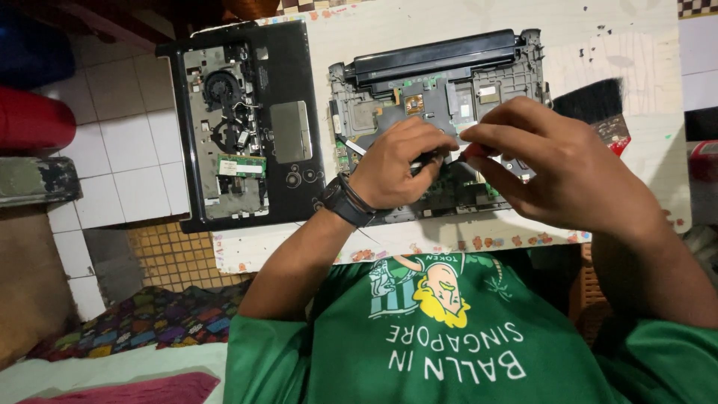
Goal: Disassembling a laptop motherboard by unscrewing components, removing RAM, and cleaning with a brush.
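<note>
1. My left hand [400,161] is curled shut around a thin dark tool, probably a screwdriver [441,155], wrist with a black watch [342,200] at 7 o'clock of the hand.
2. My right hand [557,168] is pinched closed on the same tool's reddish end, fingertips [473,138] touching it just at 3 o'clock of the left hand's knuckles.
3. The tool tip is hidden under my fingers; I cannot tell where exactly it lands.
4. The opened laptop base [441,90], with its green circuit board showing, lies on the pale worktable [643,45] directly under both hands, at 12 o'clock from my chest.
5. The removed laptop cover [247,127] with fan and memory stick lies at 9 o'clock of the base, just beside it, overhanging the table edge.
6. A black brush [594,101] with a red handle sits at 3 o'clock of the base, near my right hand.
7. Risk, my judgement: tip slips off a screw and scratches the board, since my fingers block my view.
8. Risk: the cover hangs partly off the table; an elbow bump could tip it to the tiled floor [127,142].
9. Risk: my right wrist could knock the brush away.
</note>
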